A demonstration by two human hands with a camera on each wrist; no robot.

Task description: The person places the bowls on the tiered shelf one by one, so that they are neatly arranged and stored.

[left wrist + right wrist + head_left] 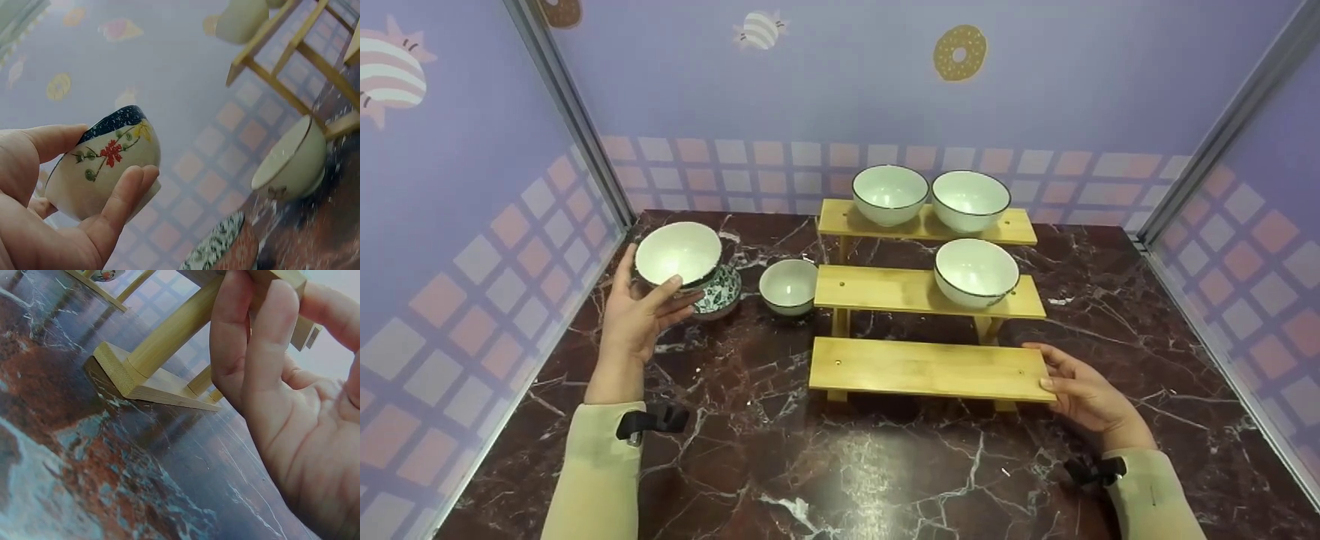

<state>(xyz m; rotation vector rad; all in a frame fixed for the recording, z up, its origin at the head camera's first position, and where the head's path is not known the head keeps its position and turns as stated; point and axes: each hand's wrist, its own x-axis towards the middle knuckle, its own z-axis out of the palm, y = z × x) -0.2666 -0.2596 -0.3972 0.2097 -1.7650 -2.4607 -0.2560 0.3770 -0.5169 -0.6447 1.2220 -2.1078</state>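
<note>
My left hand point(636, 322) holds a white bowl point(679, 251) up at the left, thumb at its rim and fingers under its side. In the left wrist view the bowl is tilted, with red and yellow flowers and a dark blue band on its outside. Behind it, partly hidden, a green-patterned bowl point(721, 295) sits on the table. My right hand point(1087, 397) grips the right end of the lowest board point(930, 367) of a three-step wooden rack, thumb on top and fingers beneath, as the right wrist view shows.
Two white bowls with dark rims, a left one point(889, 196) and a right one point(970, 202), stand on the top step. Another bowl point(976, 274) is on the right of the middle step. A smaller bowl point(789, 289) rests on the marbled table point(720, 465) beside the rack. Patterned walls enclose the table.
</note>
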